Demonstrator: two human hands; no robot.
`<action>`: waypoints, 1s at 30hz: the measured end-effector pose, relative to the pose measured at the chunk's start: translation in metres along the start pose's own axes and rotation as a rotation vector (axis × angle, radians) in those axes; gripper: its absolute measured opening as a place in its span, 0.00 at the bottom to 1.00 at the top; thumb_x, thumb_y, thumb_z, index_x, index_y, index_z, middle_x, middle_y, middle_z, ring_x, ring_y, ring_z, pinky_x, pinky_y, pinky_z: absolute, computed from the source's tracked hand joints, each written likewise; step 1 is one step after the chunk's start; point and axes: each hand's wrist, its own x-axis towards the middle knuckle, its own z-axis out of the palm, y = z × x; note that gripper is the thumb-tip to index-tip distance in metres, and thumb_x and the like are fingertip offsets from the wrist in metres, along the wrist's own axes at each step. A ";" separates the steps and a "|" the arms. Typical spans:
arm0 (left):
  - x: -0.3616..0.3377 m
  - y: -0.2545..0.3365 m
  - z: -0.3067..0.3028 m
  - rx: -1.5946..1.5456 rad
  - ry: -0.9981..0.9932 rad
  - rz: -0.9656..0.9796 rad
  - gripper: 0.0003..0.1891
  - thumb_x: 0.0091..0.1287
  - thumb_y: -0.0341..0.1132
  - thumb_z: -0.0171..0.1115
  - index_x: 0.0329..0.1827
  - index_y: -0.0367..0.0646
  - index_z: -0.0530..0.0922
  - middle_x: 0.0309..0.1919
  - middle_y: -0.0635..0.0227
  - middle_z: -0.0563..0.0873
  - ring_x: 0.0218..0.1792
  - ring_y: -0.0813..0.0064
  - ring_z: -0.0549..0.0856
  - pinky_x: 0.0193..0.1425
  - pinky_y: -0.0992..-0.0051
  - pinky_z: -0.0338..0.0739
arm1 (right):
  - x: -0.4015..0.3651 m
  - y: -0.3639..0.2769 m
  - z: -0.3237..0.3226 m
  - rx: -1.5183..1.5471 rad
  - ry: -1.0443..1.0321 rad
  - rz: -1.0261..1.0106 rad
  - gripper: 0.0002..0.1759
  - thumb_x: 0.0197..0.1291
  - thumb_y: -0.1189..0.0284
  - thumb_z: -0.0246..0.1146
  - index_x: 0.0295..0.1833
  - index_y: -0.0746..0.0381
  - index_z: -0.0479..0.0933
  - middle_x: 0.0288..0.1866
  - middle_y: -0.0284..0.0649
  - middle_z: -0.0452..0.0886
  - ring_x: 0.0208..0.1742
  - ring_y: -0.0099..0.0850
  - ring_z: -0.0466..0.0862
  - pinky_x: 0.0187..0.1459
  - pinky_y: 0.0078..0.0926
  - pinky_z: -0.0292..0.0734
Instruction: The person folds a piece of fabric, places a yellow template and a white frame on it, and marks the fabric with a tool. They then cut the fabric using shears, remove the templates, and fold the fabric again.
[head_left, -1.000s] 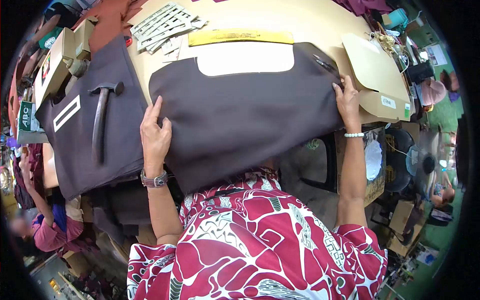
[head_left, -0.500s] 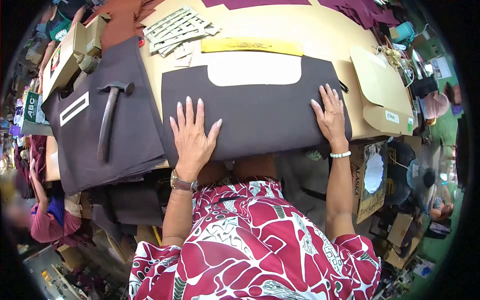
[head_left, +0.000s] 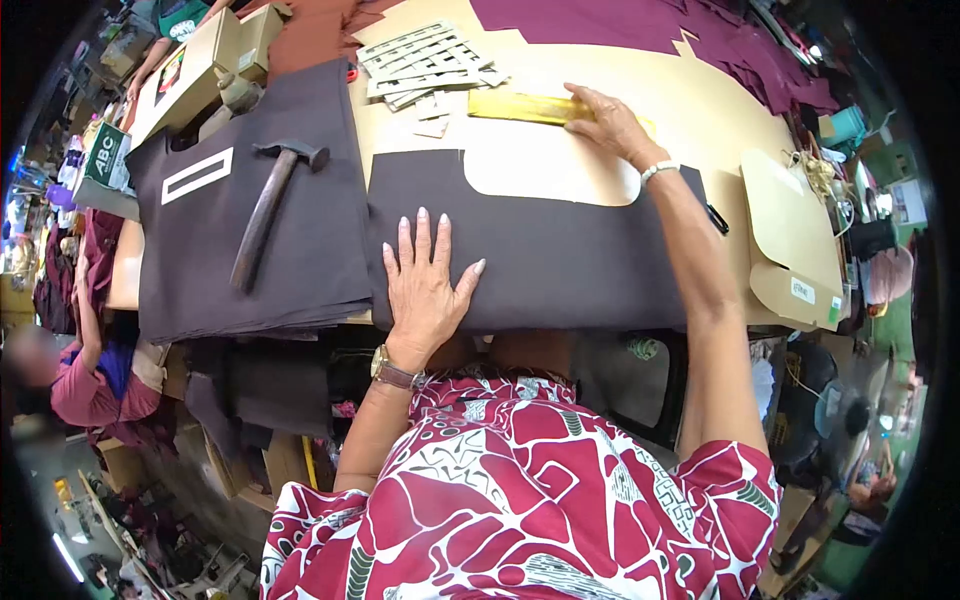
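A light-coloured worktable (head_left: 720,110) is shown, with a dark brown panel (head_left: 560,250) laid flat on it along the front edge. A wide, round-cornered cutout is formed in the panel's far side. At the left, just beside it, a stack of dark pieces (head_left: 210,265) is placed. At the right, an opened cardboard box (head_left: 790,220) is laid out; a white label (head_left: 802,290) with dark lettering is affixed to it, but the lettering cannot be read with certainty. A green sticker (head_left: 834,310) is fixed beside the label.

At the far left, a green and white box (head_left: 107,155) is marked "ABC" in white letters. A yellow strip (head_left: 520,106) is positioned beyond the cutout. A hammer (head_left: 265,215) is laid on the stack, head toward the far side.

The left hand (head_left: 430,285) is held flat, palm down, on the left part of the panel, with fingers spread. The right hand (head_left: 608,122) is placed over the yellow strip, fingers at its far side and thumb toward its near side; whether the strip is gripped cannot be told.

A white rectangular frame (head_left: 197,152) is set beside the hammer. A black, slender implement (head_left: 717,220) is located at the panel's right edge.
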 end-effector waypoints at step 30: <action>-0.009 -0.003 0.004 0.055 0.023 -0.034 0.33 0.71 0.52 0.47 0.72 0.38 0.58 0.72 0.48 0.57 0.73 0.49 0.54 0.73 0.49 0.46 | -0.195 0.049 -0.054 -0.393 0.451 0.504 0.13 0.60 0.80 0.54 0.49 0.67 0.80 0.47 0.51 0.81 0.47 0.45 0.80 0.51 0.35 0.75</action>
